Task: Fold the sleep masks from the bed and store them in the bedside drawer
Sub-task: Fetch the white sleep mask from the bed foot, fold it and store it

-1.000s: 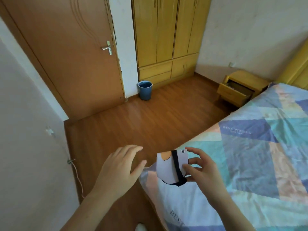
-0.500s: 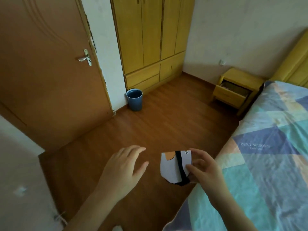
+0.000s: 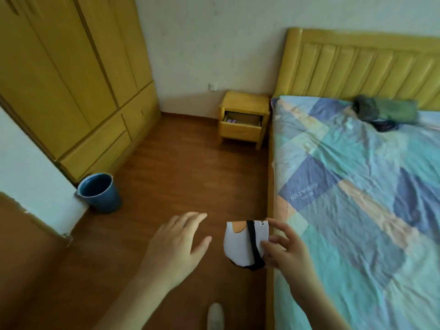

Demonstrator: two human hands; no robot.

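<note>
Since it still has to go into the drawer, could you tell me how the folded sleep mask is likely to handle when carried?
The folded sleep mask is probably light: the right hand holds it by the fingertips alone. It looks soft, and it may spring open if released, as only the pinch and its black strap seem to hold the fold.

A brown wood-plank floor [image 3: 181,167] is bounded by pale plaster walls [image 3: 214,39]. A yellow wardrobe [image 3: 71,75] is set along the left wall, with 1 blue bin [image 3: 100,192] placed beside it. A yellow padded headboard [image 3: 362,67] is seen at the far wall.
</note>
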